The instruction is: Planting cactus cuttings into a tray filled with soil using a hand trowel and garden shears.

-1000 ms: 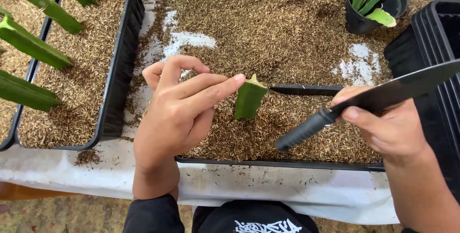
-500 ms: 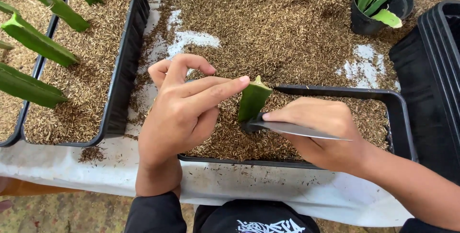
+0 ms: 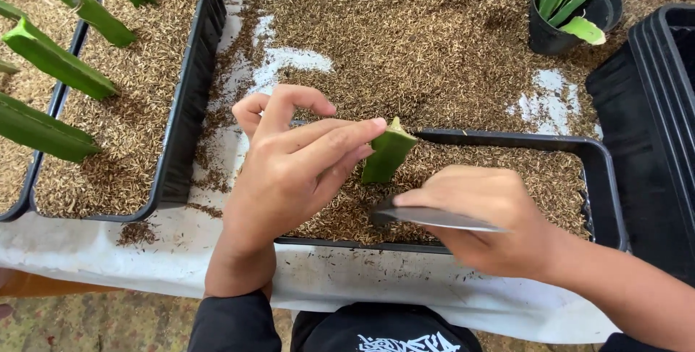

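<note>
My left hand (image 3: pixel 289 171) pinches a short green leaf cutting (image 3: pixel 387 153) and holds it upright in the brown husk filling of a black tray (image 3: pixel 604 178). My right hand (image 3: pixel 492 218) is closed on a knife (image 3: pixel 434 216). The knife lies level over the tray's near edge, its tip close to the base of the cutting. The fingers of my left hand hide part of the cutting's left side.
A second black tray (image 3: pixel 184 142) at the left holds several upright green cuttings (image 3: pixel 61 62) in husk. Loose husk covers the white table sheet (image 3: pixel 145 258). A black pot with green leaves (image 3: pixel 568 12) stands at the back right, stacked black trays (image 3: pixel 662 106) at the right.
My right hand came in from the right with the knife and turned it level near the cutting's base. My left hand kept the cutting standing in the husk.
</note>
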